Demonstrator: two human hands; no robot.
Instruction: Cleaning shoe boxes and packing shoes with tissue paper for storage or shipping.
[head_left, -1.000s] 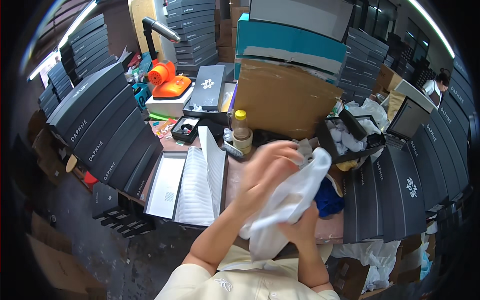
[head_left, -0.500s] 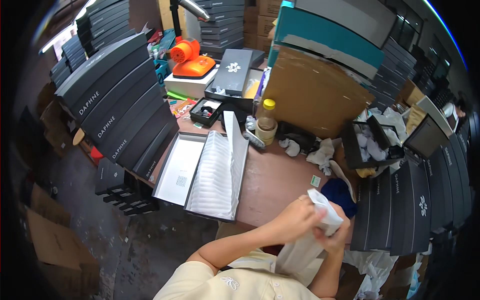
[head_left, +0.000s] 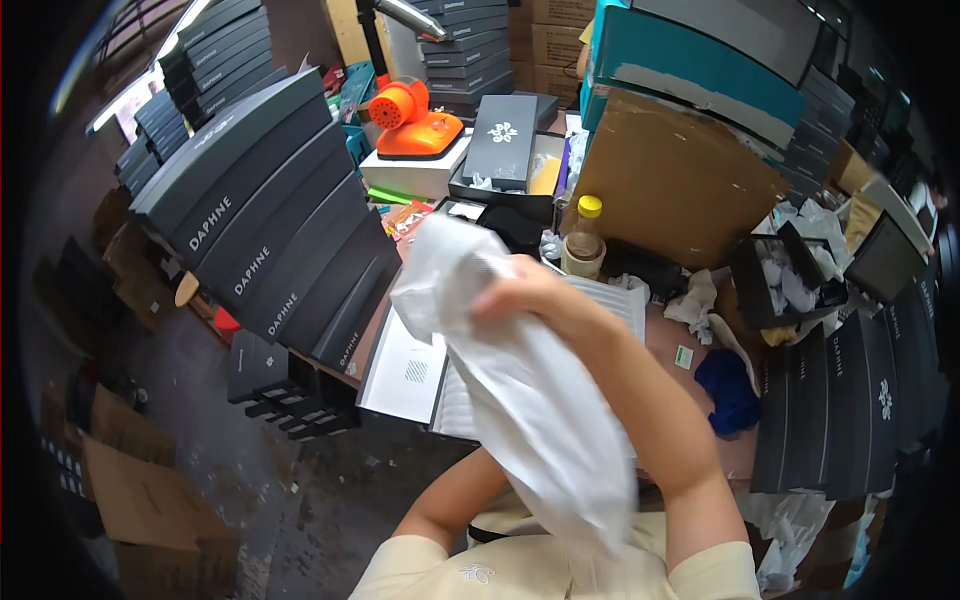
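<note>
A long white bundle, soft-looking like a cloth bag or wrapping paper, stretches diagonally in front of my chest; what is inside it does not show. My right hand is closed on its upper part, fingers blurred by motion. Of my left arm only the forearm appears, running up behind the bundle, which hides the hand. Beneath the bundle lies an open dark shoe box, its white lid on the left and its tray filled with ribbed white packing paper.
Dark shoe boxes are stacked at the left, with more at the right. Behind stand an orange blower, a yellow-capped bottle and a cardboard sheet. A dark blue cloth-like item lies at the table's right.
The white bundle has swung up and left from my lap to above the open box. My right hand has moved with it; my left hand has gone out of sight behind it.
</note>
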